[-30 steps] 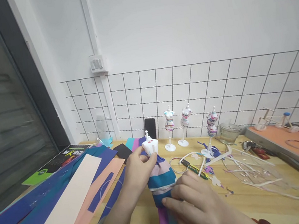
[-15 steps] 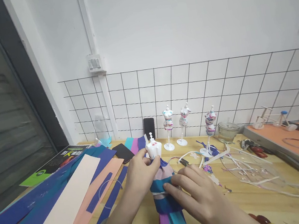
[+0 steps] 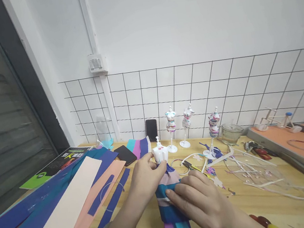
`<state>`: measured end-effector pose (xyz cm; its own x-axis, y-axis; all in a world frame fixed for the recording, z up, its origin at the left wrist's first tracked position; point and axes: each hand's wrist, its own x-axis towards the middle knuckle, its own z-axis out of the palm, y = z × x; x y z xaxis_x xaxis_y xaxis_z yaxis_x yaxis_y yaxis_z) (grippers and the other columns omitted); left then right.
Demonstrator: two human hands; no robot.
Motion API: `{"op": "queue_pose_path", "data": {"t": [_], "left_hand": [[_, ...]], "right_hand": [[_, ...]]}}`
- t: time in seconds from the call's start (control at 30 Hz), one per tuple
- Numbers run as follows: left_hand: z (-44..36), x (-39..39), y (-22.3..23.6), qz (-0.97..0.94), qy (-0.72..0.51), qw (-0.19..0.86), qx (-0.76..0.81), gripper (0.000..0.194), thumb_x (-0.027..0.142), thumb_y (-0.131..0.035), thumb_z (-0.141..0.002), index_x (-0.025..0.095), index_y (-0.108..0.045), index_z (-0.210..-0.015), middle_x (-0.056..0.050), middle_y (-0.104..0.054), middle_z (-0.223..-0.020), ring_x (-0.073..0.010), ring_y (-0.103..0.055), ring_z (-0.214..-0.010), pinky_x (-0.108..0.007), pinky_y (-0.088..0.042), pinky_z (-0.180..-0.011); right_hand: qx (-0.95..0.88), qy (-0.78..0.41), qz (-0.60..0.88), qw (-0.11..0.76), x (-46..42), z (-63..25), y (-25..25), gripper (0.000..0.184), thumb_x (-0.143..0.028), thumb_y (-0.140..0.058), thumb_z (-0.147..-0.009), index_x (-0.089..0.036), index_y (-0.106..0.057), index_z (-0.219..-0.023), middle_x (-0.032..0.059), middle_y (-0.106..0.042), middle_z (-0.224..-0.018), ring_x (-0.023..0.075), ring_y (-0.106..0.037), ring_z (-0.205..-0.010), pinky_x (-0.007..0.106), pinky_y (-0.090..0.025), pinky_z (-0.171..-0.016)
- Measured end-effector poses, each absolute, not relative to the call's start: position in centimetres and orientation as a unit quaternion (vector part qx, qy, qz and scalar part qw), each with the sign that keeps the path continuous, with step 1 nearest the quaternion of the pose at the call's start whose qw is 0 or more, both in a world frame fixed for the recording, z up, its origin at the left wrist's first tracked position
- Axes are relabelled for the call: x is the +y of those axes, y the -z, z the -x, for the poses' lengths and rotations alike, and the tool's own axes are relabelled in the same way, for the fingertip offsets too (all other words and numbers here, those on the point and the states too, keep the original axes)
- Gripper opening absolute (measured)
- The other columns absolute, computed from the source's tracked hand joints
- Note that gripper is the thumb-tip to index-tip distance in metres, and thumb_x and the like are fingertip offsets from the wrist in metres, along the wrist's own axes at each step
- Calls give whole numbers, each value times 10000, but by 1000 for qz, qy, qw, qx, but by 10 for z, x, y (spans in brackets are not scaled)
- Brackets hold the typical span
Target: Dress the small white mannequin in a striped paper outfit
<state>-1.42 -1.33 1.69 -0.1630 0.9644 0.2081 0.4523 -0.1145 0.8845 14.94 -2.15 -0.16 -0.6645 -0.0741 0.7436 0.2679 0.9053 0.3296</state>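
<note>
A small white dress form (image 3: 160,153) stands in front of me, its shoulders and neck knob bare. It wears a striped doll dress (image 3: 165,195) in blue, pink, teal and white, with a purple and turquoise lower part. My left hand (image 3: 147,175), a stone bangle at its wrist, is closed around the form's side, thumb across the chest by the dress's top edge. With its fingers curled, my right hand (image 3: 198,201) grips the dress at the right side; the index fingertip lies on the front near the white stripe. The remaining fingertips are hidden behind the fabric.
Three patterned dress forms (image 3: 171,120) stand by the grid rack. Fabric strips (image 3: 68,206) spread across the left side. A yellow cutter (image 3: 191,165), thin cord scraps (image 3: 254,168) and a glass bowl (image 3: 232,133) lie to the right, before an orange board (image 3: 299,140). A black phone (image 3: 126,155) lies behind.
Both hands and the dressed form have shifted slightly right and down. The dress is turned a little, and more of the yellow cutter shows. The grips look the same.
</note>
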Motion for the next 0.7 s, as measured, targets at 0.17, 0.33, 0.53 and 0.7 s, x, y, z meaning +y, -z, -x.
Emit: {"op": "queue_pose_path", "data": {"t": [0.17, 0.33, 0.53, 0.7], "left_hand": [[16, -12, -16, -582, -469, 276, 604, 96, 276, -570, -725, 189, -602, -749, 84, -397, -428, -94, -357, -416, -216, -225, -428], [22, -6, -13, -572, -477, 296, 598, 191, 307, -585, -719, 169, -642, -836, 55, -501, -499, -110, -436, -459, -209, -292, -449], [23, -4, -9, -570, -476, 312, 593, 235, 323, -599, -711, 164, -661, -871, 47, -512, -492, -115, -436, -446, -214, -278, -442], [19, -5, -10, -576, -470, 306, 595, 181, 295, -584, -718, 170, -648, -831, 69, -421, -445, -96, -350, -416, -214, -226, -424]], "right_hand": [[-886, 204, 69, 410, -17, -150, 3, 342, -92, -311, -963, -68, -650, -999, 103, -656, -764, 213, -519, -746, 366, -367, -631], [-881, 185, 105, 422, -9, -153, 7, 254, -96, -392, -947, -106, -629, -1036, 96, -653, -856, 195, -523, -750, 342, -377, -628], [-885, 153, 109, 425, -9, -154, 9, 237, -97, -403, -945, -108, -624, -1031, 89, -651, -830, 185, -499, -735, 336, -378, -623], [-887, 166, 101, 419, -12, -153, 6, 302, -118, -336, -970, -111, -636, -1002, 98, -646, -837, 192, -502, -740, 343, -369, -622]]}}
